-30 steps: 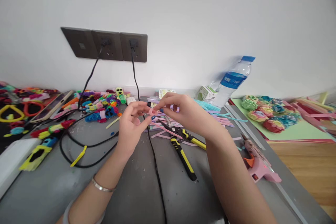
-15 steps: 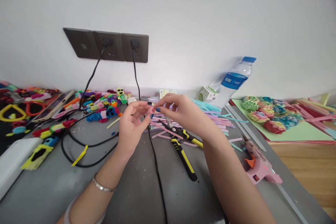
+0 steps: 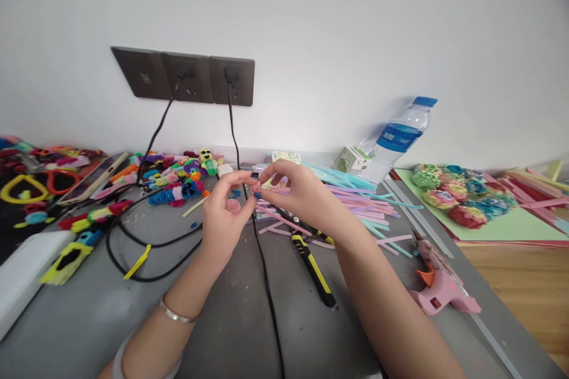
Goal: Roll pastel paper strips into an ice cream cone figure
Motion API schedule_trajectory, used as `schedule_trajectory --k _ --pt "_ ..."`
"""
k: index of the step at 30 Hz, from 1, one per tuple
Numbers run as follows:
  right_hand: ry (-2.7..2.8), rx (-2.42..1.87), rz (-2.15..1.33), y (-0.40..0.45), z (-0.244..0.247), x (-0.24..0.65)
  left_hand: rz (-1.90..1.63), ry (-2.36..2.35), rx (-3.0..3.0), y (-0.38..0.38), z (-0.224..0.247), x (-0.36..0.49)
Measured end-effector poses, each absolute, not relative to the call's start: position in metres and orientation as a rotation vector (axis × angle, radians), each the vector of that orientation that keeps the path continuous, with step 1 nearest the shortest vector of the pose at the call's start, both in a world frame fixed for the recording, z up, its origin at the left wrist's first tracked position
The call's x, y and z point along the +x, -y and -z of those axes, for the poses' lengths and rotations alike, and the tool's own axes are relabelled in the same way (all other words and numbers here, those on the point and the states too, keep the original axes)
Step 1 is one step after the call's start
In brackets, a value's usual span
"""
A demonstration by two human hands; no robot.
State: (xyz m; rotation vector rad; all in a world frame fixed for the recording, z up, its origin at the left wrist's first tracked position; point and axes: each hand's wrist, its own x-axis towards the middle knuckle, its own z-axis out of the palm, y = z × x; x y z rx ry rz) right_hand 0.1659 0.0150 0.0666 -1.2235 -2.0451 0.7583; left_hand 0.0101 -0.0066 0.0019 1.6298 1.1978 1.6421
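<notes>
Above the table's middle, my left hand [image 3: 224, 213] and my right hand [image 3: 296, 189] meet fingertip to fingertip. Both pinch a short pink pipe cleaner [image 3: 233, 206], whose coiled part shows inside the curve of my left hand. Its other end is mostly hidden between the fingertips. Pliers with black and yellow handles [image 3: 315, 269] lie below my right hand, their jaws partly covered. Behind and beside that hand spreads a pile of pink, purple and turquoise pipe cleaners [image 3: 355, 198].
A pink glue gun [image 3: 444, 293] lies at right, near a water bottle [image 3: 398, 139] and crumpled paper flowers [image 3: 466, 213]. Black cables [image 3: 262, 260] cross the grey table [image 3: 235, 331]. Colourful pipe-cleaner figures [image 3: 178, 189], a phone [image 3: 93, 180] and a white box [image 3: 31, 272] stand left.
My fingertips have shifted on the pink pipe cleaner; its coil now shows lower, inside my left hand, instead of between the fingertips. My right hand has moved slightly left over the pliers.
</notes>
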Motion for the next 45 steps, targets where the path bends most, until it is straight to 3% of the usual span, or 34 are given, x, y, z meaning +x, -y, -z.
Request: schedule_trajectory --k 7,20,45 --pt "2.007 -1.194 -0.808 -0.02 -0.063 0.168 -1.688 -1.208 1.774 0.007 -0.002 0.01" --pt "1.797 -1.092 -1.359 -0.037 -0.057 0.181 -1.668 -1.153 1.917 0.002 -0.001 0.001" --pt "1.877 -1.142 -1.329 -0.038 -0.055 0.182 -1.508 -1.057 1.927 -0.006 -0.005 -0.011"
